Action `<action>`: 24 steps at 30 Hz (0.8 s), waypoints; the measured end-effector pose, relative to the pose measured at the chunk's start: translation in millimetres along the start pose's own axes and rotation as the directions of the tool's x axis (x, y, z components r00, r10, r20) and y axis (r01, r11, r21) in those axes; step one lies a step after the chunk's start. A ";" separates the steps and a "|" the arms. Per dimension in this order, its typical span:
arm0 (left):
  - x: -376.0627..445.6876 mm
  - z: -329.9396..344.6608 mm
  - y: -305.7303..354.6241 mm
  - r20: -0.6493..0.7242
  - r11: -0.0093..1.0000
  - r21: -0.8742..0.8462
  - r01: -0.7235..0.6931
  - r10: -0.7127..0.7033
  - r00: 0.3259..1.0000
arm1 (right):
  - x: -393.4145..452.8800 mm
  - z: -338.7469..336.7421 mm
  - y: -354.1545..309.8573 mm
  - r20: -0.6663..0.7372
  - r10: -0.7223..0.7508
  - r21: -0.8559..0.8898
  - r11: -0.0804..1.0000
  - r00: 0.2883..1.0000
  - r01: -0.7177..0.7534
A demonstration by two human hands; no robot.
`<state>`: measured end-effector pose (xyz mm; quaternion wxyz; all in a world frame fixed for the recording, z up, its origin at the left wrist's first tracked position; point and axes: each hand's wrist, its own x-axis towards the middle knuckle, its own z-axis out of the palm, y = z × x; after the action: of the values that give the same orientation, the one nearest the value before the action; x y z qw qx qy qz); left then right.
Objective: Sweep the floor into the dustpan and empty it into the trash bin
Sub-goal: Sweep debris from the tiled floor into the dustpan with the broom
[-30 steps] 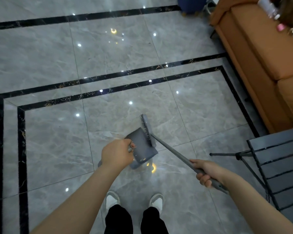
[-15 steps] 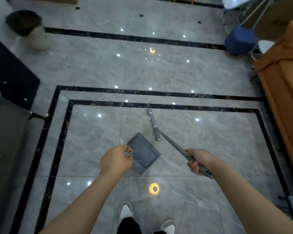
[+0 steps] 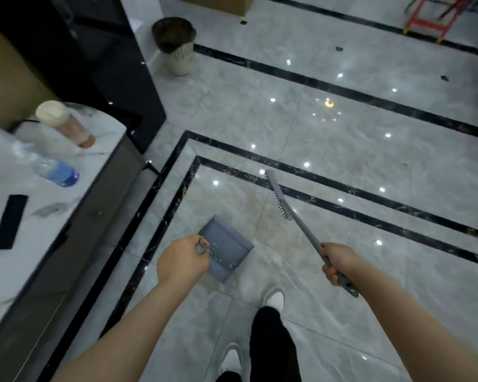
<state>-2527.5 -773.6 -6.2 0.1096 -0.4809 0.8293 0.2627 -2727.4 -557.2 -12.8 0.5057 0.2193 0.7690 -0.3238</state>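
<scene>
Well short of the trash bin (image 3: pixel 175 45), which stands far ahead and to the left against the dark cabinet (image 3: pixel 100 59), you carry the grey dustpan (image 3: pixel 224 250) in the air in front of your legs, with your left hand (image 3: pixel 183 261) curled tightly round its handle. Small pale specks lie in the pan near that hand, so the sweeping looks done and the emptying is what remains. Your right hand (image 3: pixel 338 261) is wrapped round the handle of the broom (image 3: pixel 301 223), whose brush head hangs clear of the tiled floor (image 3: pixel 329 139). The dustpan's long axis runs from your grip away toward the right and slightly forward, so its open lip points away from the bin rather than at it; the broom's long axis runs from your right hand forward and left, its head aimed roughly toward the bin. The main risk, as I judge it, is the lip dipping as you walk, letting the specks slide out onto the floor you have swept. The marble-topped counter (image 3: pixel 75 194), between you and the bin on the left, could catch the pan or your elbow if you cut close. Swinging the broom head across could also knock the pan.
</scene>
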 end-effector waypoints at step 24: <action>171.0 -68.3 21.4 -0.092 0.930 -0.191 0.314 -0.335 0.938 | 90.0 29.3 -241.7 0.033 -0.184 -0.482 0.858 0.982 0.177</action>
<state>-2628.7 -928.6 -16.2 0.0580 -0.6346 0.7173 0.2818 -2904.8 -745.2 -37.0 0.5064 0.0156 0.8459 -0.1663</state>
